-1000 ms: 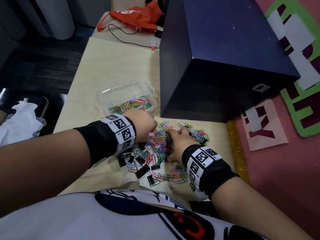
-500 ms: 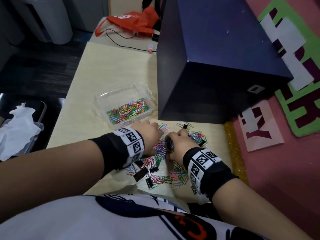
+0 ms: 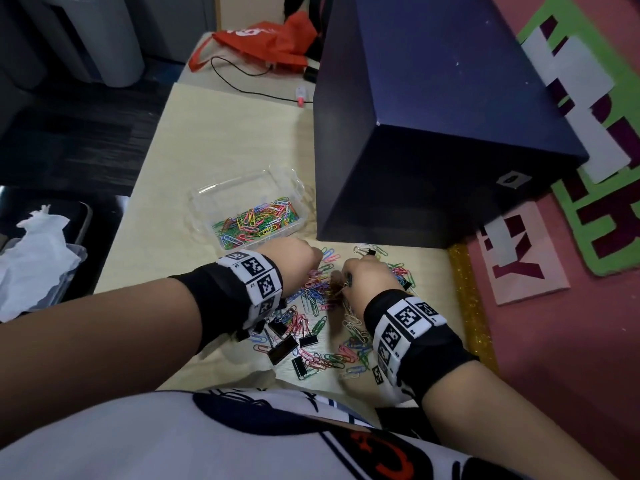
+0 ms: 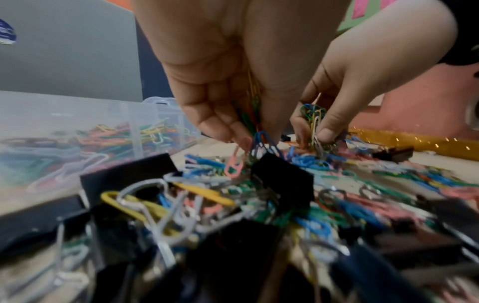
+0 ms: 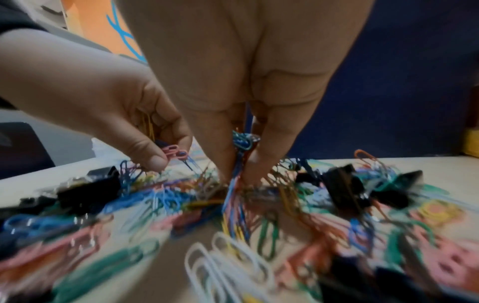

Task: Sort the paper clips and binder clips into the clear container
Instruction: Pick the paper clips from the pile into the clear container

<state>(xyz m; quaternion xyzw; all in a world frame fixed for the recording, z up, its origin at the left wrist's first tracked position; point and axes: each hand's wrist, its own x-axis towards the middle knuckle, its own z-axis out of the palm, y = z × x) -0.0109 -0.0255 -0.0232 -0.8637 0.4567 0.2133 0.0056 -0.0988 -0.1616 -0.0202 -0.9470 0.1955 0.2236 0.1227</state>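
A heap of coloured paper clips (image 3: 313, 299) and black binder clips (image 3: 283, 348) lies on the pale table near my body. My left hand (image 3: 294, 259) hovers over the heap's left side, its fingers pinching a bunch of paper clips (image 4: 252, 121). My right hand (image 3: 367, 277) works the heap's right side and grips its own bundle of paper clips (image 5: 239, 155). The clear container (image 3: 207, 202) stands just beyond the left hand, with many coloured paper clips (image 3: 256, 223) in its near compartment.
A big dark blue box (image 3: 433, 133) stands right behind the heap. An orange bag (image 3: 270, 39) and a black cable (image 3: 242, 88) lie at the table's far end. A gold glitter strip (image 3: 467, 306) edges the table on the right; white tissue (image 3: 34, 254) lies left.
The left hand has shifted slightly right and forward over the heap. Both hands keep gathering clips; the view has tilted so the container shows more fully.
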